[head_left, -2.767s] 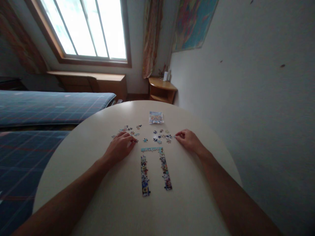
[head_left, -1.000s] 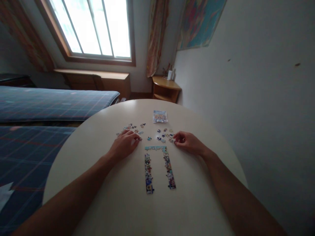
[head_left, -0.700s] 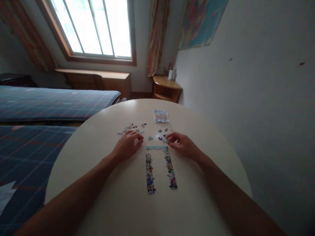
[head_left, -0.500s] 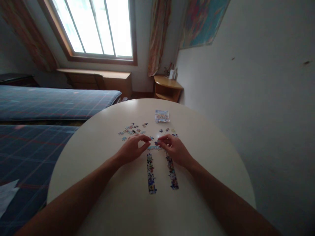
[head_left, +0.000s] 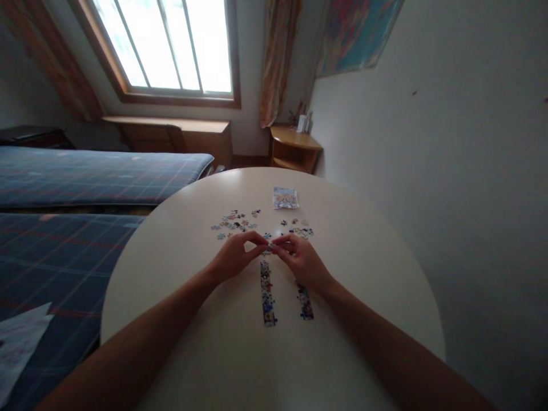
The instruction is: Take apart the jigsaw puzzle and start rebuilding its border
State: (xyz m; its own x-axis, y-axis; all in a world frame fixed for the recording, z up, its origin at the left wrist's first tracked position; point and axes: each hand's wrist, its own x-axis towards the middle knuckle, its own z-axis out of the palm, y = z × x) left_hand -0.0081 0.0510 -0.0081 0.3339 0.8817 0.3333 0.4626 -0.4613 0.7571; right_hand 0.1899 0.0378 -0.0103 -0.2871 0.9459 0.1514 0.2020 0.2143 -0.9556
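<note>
A part-built jigsaw lies on the round white table (head_left: 192, 342): a left strip (head_left: 268, 291) and a right strip (head_left: 304, 299) of joined pieces run toward me. My left hand (head_left: 235, 260) and my right hand (head_left: 299, 260) meet fingertip to fingertip over the top of the strips, both pinched on a small puzzle piece (head_left: 269, 245) between them. The hands hide the top bar of the jigsaw. Loose pieces (head_left: 233, 224) lie scattered beyond my left hand, with another cluster of loose pieces (head_left: 299, 228) beyond my right.
A small picture card (head_left: 285, 197) lies at the table's far side. Two beds with blue plaid covers (head_left: 85, 177) stand on the left. A wall (head_left: 449, 171) runs close along the right, with a wooden corner shelf (head_left: 295, 148) and a window (head_left: 171, 45) beyond.
Both hands left the loose pieces and came together at the top of the jigsaw strips, where their fingertips now pinch a piece. The camera shifted slightly.
</note>
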